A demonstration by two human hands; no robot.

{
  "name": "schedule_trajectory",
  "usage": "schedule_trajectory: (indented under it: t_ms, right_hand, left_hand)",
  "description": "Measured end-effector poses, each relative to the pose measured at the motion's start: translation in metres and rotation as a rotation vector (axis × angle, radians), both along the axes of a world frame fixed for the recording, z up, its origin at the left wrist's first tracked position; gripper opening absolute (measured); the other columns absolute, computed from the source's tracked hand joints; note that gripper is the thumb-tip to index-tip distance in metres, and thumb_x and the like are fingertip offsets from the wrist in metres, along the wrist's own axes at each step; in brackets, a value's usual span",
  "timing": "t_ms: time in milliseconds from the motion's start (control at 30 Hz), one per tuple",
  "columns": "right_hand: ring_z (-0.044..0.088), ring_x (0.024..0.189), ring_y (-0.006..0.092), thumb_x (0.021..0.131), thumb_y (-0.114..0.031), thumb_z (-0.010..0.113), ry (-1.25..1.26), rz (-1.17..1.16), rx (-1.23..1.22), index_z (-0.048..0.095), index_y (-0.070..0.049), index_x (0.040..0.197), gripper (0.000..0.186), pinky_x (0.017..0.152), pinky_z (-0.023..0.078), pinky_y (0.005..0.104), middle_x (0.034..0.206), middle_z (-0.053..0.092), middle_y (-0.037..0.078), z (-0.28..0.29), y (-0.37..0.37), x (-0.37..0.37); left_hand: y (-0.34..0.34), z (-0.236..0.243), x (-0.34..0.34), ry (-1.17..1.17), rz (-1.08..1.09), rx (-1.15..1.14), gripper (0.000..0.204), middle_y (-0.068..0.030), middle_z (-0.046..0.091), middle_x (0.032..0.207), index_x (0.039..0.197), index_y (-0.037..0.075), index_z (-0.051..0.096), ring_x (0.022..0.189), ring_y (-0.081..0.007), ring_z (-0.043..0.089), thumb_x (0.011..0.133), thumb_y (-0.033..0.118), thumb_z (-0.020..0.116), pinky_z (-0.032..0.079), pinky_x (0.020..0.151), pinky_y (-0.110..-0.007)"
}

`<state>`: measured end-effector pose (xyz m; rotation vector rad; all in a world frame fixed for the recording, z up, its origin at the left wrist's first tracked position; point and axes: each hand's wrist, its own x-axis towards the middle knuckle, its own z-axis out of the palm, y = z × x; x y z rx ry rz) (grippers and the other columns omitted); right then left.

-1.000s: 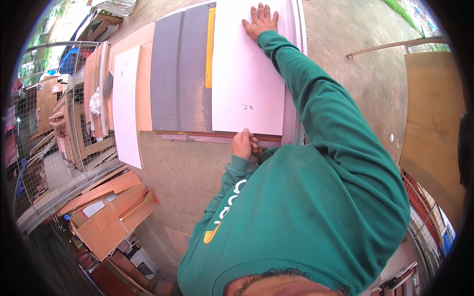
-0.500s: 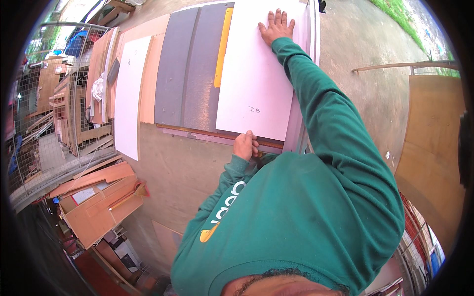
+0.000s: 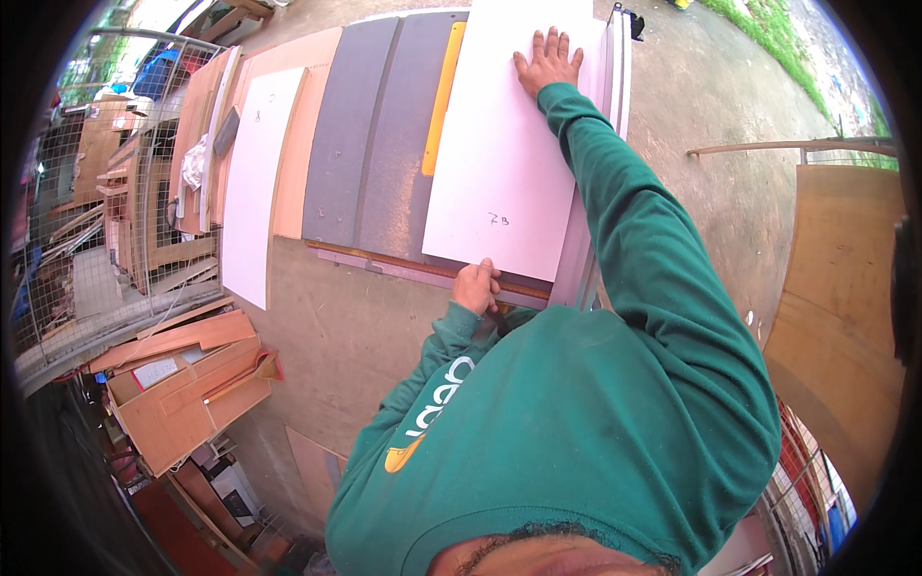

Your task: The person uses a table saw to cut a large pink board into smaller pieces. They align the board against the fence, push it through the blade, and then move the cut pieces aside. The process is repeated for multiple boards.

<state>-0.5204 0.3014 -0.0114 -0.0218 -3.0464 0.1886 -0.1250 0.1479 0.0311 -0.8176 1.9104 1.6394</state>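
A long white board (image 3: 504, 158) with a handwritten mark near its close end lies flat on a grey metal machine table (image 3: 336, 134). My right hand (image 3: 547, 65) rests on the far part of the board, palm down and fingers spread. At the board's near edge is my left hand (image 3: 477, 286), its fingers curled and closed on that edge; the undersides of these fingers are hidden. Beside the board's left side runs a yellow strip (image 3: 443, 101) set in the table. A pale rail (image 3: 615, 77) stands along the right side of the board.
Left of the table, a narrow white panel (image 3: 257, 182) lies on a wood-coloured board (image 3: 293, 182). A wire mesh fence (image 3: 125, 192) stands farther left. Wood offcuts (image 3: 197, 384) are piled at lower left. A large brown panel (image 3: 836, 288) is at the right.
The whole view has shifted slightly. Both hands keep their places on the white board, and the board shows no clear movement on the table.
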Motion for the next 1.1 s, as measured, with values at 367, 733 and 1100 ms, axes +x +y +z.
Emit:
schedule_trajectory:
  t_ms: [367,733,1100]
  right_hand:
    - [0.006,0.156,0.0292,0.101,-0.059,0.027,0.014,-0.008,0.019,0.019,-0.019,0.161,0.073,0.124,0.003,0.0564,0.168,0.012,0.010,-0.004,0.003,-0.005]
    - [0.006,0.156,0.0290,0.101,-0.060,0.026,0.000,-0.008,0.024,0.019,-0.019,0.161,0.073,0.124,0.003,0.0558,0.169,0.011,0.010,0.000,0.001,-0.007]
    - [0.005,0.156,0.0285,0.101,-0.059,0.025,-0.004,-0.005,0.021,0.018,-0.019,0.161,0.073,0.124,0.003,0.0550,0.169,0.010,0.010,0.000,0.002,-0.011]
  left_hand:
    - [-0.002,-0.003,-0.004,0.009,-0.036,0.001,0.054,-0.0065,0.057,0.066,0.098,-0.008,0.062,0.041,-0.0143,0.053,0.106,0.043,0.045,0.045,0.038,-0.029]
    - [-0.003,-0.006,-0.007,0.005,-0.028,-0.003,0.055,-0.0069,0.057,0.066,0.099,-0.009,0.063,0.042,-0.0152,0.053,0.106,0.043,0.045,0.046,0.038,-0.030]
    - [-0.001,-0.006,-0.011,0.003,-0.039,-0.004,0.056,-0.0069,0.057,0.066,0.099,-0.010,0.062,0.043,-0.0152,0.053,0.106,0.043,0.044,0.046,0.039,-0.030]
